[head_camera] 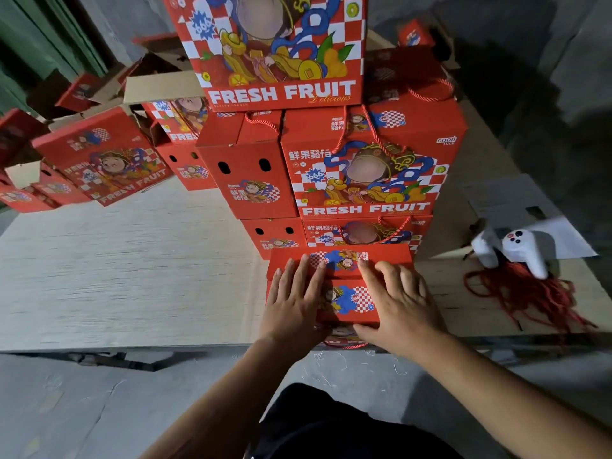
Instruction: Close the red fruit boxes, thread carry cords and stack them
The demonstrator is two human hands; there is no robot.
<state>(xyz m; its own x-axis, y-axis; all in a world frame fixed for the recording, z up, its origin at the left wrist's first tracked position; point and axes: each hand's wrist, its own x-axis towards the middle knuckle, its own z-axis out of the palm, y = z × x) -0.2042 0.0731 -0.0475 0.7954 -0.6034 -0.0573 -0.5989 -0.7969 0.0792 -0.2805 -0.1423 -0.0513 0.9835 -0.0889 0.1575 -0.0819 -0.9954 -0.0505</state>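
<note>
A red fruit box [347, 286] stands at the near edge of the plywood table, top flaps folded down. My left hand [293, 303] lies flat on its left side, fingers straight, pressing the lid. My right hand [397, 303] presses the right side with spread fingers, thumb low at the front near a red cord [344, 344] that peeks out beneath. Directly behind rises a stack of closed red boxes [367, 173] with red carry cords threaded through their tops. A bundle of loose red cords [526, 293] lies on the table to the right.
More red boxes [102, 160], some with open flaps, crowd the far left of the table [132, 276]. A white controller-like device [520, 250] rests on paper above the cord bundle. Grey concrete floor lies below the table edge.
</note>
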